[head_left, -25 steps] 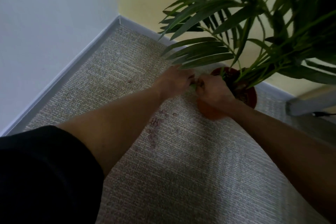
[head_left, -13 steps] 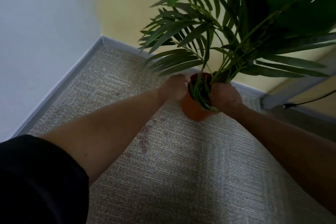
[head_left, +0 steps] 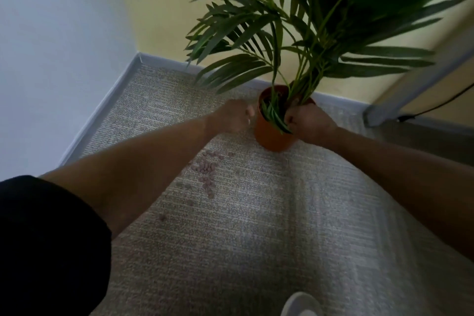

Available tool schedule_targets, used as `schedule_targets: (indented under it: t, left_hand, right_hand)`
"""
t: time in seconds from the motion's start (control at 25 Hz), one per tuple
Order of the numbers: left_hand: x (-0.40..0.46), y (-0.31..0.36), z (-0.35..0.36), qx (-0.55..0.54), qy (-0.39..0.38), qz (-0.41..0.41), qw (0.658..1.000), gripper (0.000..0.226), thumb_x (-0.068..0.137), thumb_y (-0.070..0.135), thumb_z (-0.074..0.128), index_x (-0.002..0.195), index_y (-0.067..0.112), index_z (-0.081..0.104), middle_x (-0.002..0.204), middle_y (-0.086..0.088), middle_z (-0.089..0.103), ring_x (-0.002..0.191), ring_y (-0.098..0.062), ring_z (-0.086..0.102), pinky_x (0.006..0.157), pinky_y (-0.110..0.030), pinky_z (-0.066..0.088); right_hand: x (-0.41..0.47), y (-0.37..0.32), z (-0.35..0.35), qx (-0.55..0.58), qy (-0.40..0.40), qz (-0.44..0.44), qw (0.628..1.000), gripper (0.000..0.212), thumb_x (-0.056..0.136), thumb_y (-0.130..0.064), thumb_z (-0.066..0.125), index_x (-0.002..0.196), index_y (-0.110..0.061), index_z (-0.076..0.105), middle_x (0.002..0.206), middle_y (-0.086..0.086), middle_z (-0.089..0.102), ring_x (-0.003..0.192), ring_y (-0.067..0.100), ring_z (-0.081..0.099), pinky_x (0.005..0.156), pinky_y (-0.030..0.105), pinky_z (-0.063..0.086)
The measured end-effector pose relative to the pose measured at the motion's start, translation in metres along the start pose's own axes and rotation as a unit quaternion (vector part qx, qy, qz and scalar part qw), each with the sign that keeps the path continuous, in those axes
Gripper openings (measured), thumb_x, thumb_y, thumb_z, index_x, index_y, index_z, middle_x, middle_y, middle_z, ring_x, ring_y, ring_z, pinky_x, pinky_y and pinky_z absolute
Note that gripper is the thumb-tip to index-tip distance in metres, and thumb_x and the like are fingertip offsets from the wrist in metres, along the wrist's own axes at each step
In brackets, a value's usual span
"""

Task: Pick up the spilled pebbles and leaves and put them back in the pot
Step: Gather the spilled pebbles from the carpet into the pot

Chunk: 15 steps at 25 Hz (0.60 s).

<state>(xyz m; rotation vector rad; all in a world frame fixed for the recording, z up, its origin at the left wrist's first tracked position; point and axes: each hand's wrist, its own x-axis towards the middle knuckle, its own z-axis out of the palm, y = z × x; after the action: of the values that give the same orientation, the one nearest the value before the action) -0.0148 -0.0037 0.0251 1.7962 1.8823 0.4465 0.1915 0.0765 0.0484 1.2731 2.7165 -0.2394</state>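
pot (head_left: 274, 133) now upright, left hand (head_left: 232, 117) released

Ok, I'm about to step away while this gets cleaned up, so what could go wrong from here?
The right hand grips the plant stems at the rim of the orange pot, which looks tilted; letting go may tip it and spill more. The pebbles lie scattered on the carpet under the left forearm, so strays blending into the weave could be missed or pressed in. The left hand is blurred; what it holds is unclear.

Pale woven carpet (head_left: 256, 238), orange pot (head_left: 273, 136) standing on it, pinkish pebbles (head_left: 205, 172) scattered just beside
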Motion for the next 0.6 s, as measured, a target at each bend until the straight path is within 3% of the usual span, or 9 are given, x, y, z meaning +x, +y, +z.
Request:
schedule_targets:
  t: [0.16, 0.28, 0.44, 0.6]
  left_hand:
    - [-0.043, -0.039, -0.006, 0.049, -0.052, -0.036, 0.997, 0.016, 0.090, 0.017, 0.060, 0.096, 0.007, 0.070, 0.104, -0.011, 0.072, 0.099, -0.024, 0.067, 0.091, -0.032, 0.050]
    - [-0.092, -0.085, 0.003, 0.078, -0.086, -0.049, 0.992, 0.008, 0.083, 0.015, 0.064, 0.088, 0.009, 0.064, 0.099, -0.009, 0.071, 0.098, -0.026, 0.066, 0.089, -0.031, 0.050]
    - [-0.151, -0.137, 0.037, 0.134, -0.148, -0.064, 0.978, 0.035, 0.079, 0.022, 0.069, 0.109, 0.007, 0.061, 0.111, -0.013, 0.066, 0.108, -0.028, 0.060, 0.087, -0.028, 0.043]
    - [-0.189, -0.164, 0.078, 0.198, -0.216, -0.068, 0.954, 0.060, 0.083, 0.034, 0.064, 0.135, 0.014, 0.044, 0.133, -0.012, 0.053, 0.122, -0.031, 0.054, 0.099, -0.039, 0.047]
  right_hand:
    - [-0.004, -0.034, 0.010, 0.053, -0.056, -0.045, 0.996, 0.014, 0.087, -0.013, 0.056, 0.094, -0.018, 0.068, 0.089, -0.001, 0.066, 0.081, 0.018, 0.062, 0.074, 0.031, 0.052]
    - [-0.007, -0.069, 0.048, 0.052, -0.086, -0.099, 0.990, 0.009, 0.082, -0.008, 0.057, 0.085, -0.014, 0.064, 0.086, 0.001, 0.064, 0.080, 0.020, 0.060, 0.070, 0.028, 0.047]
    - [-0.015, -0.109, 0.106, 0.086, -0.151, -0.145, 0.974, 0.021, 0.077, -0.010, 0.067, 0.095, -0.017, 0.059, 0.095, 0.002, 0.059, 0.089, 0.021, 0.055, 0.076, 0.030, 0.047]
    - [-0.022, -0.130, 0.144, 0.080, -0.185, -0.161, 0.966, 0.054, 0.081, -0.022, 0.070, 0.131, -0.019, 0.050, 0.129, 0.009, 0.051, 0.114, 0.026, 0.054, 0.093, 0.034, 0.048]
